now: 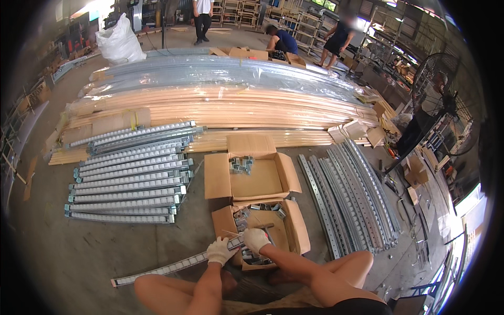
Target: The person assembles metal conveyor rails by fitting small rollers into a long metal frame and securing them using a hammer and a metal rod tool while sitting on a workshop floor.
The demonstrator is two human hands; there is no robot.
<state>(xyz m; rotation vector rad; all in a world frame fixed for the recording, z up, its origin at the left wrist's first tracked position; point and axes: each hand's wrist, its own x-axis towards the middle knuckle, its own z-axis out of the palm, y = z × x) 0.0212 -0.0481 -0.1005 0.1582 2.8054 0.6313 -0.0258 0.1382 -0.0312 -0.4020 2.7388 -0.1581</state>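
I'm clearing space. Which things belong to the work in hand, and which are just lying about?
In the work:
- roller strip, held by the left hand
- near box with metal brackets, by the right hand
- likely the stacked strips

Apparently just lying about:
- white sack
- loose cardboard

The roller rail (181, 265) is a long, narrow metal channel fitted with a single row of white rollers. It extends obliquely, with its right end higher in view, at the left side of the near cardboard box (300, 227). The box is brown, open at the top, flaps spread outward. Loose silvery metal brackets (254, 258) lie inside it in mixed orientations.
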